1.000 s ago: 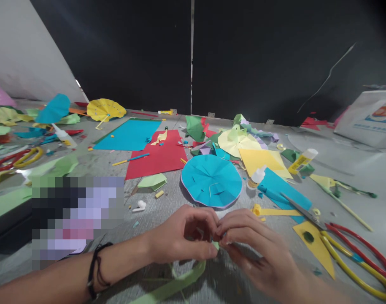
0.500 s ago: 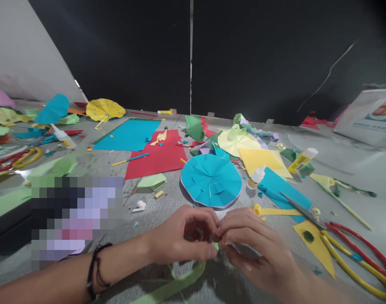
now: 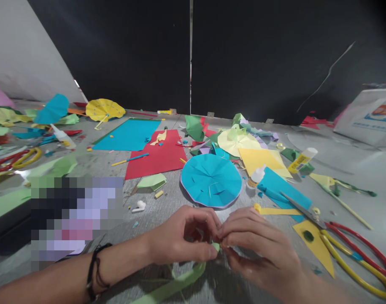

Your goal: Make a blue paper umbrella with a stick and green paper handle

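- Two bare hands work low in the middle: the left hand (image 3: 183,238) has its fingers curled, thumb and forefinger pinched on one small pale green paper piece (image 3: 215,247).
- The right hand (image 3: 262,240) has its fingers bent close together against that piece; whether they grip it I cannot tell.
- One pale green strip (image 3: 176,283) curves beneath the left hand.
- One round blue paper disc (image 3: 208,173) lies just beyond the hands.
- Two pairs of scissors: one at right (image 3: 322,226), one at far left (image 3: 17,164).
- Two white glue bottles, right (image 3: 256,178) and left (image 3: 63,137); one white earbud (image 3: 139,207).
- One red sheet (image 3: 161,160) partly meets one large blue sheet (image 3: 132,135).
- The table (image 3: 172,198) is grey and streaked, strewn with scraps.
- Behind stands a black panel (image 3: 259,55) with one vertical seam; a pale wall (image 3: 18,46) slants at left.
- One yellow-labelled glue stick (image 3: 303,160) leans at right, its lettering too small to read.
- A white package (image 3: 354,118) carries orange and blue print, too blurred to read.
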Tool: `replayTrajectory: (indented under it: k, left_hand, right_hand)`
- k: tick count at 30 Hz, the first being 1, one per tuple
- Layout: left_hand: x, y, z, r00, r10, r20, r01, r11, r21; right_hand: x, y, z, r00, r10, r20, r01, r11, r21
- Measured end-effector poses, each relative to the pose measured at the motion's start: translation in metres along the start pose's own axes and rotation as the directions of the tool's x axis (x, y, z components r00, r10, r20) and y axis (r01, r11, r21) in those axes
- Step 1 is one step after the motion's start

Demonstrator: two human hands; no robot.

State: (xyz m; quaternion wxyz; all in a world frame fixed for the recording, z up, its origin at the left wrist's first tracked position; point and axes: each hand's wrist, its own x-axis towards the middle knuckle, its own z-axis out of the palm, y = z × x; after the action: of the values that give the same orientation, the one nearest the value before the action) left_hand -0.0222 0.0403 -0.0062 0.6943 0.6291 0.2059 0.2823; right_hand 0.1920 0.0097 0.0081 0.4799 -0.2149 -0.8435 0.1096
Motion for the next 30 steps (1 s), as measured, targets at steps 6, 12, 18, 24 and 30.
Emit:
replayTrajectory:
  k: [6,12,18,24,30]
  left_hand:
    - [0.0,0.0005,0.0004,1.0,0.002,0.001,-0.002,1.0,-0.003]
    - [-0.0003,0.0019,0.0014,1.0,-0.007,-0.023,0.008,1.0,0.004]
    - [-0.0007,-0.0001,0.0006,0.999,-0.023,-0.023,0.023,1.0,-0.015]
    - [-0.0004,-0.0016,-0.0004,1.0,-0.015,-0.011,0.015,1.0,0.002]
    - [-0.0008,-0.001,0.0009,0.999,0.002,-0.032,-0.002,1.0,-0.006]
  right_hand:
    - [-0.0009,-0.0004,-0.0001,1.0,0.001,0.002,-0.001,1.0,-0.001]
    - [0.0018,-0.0008,-0.0031,0.999,-0.005,0.035,0.007,0.999,-0.032]
    - [-0.0008,-0.0019,-0.0014,1.0,0.026,0.017,-0.026,1.0,0.015]
    - [-0.0032,-0.0041,-0.0009,0.997,0.065,0.032,-0.065,0.998,0.006]
    - [-0.0048,-0.0026,0.0008,0.994,0.103,0.02,-0.103,0.995,0.017]
